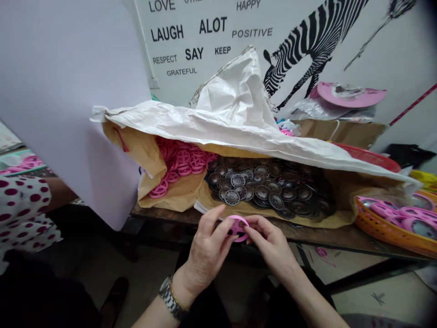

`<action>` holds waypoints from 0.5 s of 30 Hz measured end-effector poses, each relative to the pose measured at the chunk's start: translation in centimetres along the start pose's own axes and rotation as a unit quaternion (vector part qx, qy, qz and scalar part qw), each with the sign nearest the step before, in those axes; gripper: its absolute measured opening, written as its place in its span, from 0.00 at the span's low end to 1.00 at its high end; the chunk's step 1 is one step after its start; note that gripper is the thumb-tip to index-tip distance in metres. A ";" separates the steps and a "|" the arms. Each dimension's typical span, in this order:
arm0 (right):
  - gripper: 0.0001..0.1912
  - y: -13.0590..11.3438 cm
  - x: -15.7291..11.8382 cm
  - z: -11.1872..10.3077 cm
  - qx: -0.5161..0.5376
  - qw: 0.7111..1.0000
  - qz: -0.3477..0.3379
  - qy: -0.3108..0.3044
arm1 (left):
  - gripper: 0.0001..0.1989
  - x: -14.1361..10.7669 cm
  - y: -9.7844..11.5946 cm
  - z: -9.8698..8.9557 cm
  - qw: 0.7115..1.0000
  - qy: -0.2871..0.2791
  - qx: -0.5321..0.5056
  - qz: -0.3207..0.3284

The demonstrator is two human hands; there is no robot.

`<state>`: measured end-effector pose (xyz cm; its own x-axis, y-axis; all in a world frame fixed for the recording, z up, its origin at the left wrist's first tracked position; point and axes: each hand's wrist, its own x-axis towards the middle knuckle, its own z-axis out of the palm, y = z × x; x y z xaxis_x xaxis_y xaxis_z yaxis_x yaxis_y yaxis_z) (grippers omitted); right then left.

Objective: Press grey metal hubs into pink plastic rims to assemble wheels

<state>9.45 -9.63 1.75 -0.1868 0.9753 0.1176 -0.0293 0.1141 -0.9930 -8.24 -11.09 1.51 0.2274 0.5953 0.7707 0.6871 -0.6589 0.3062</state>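
Note:
A pink spoked ring [240, 228] is held up between both hands, just in front of the table's edge. My left hand [212, 243], with a metal watch on its wrist, pinches the ring's left side. On the right side, the fingertips of my right hand [268, 239] close on the same ring. Behind the hands, a large paper-lined white sack [218, 125] lies open on the table. Pink rings [186, 159] are heaped in its left part, and dark grey discs [259, 182] fill the middle and right.
An orange basket [389, 231] with pink and grey wheels stands at the right. A red basket [372, 157] is behind the sack. At the left are a pale upright panel [78, 91] and another person's dotted sleeve [23, 196]. The dark table edge [327, 234] runs below the sack.

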 end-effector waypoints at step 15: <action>0.18 0.7 9.1 -0.3 -0.532 0.841 -0.097 0.022 | 0.25 -2.6 -0.3 0.0 0.731 -0.061 -0.452 -0.507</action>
<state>8.07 -0.63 2.07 -0.2417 0.9224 0.3011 0.8448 0.3527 -0.4024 -9.03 -12.45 -0.56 0.0154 0.9891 -0.1465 -0.1797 0.1469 0.9727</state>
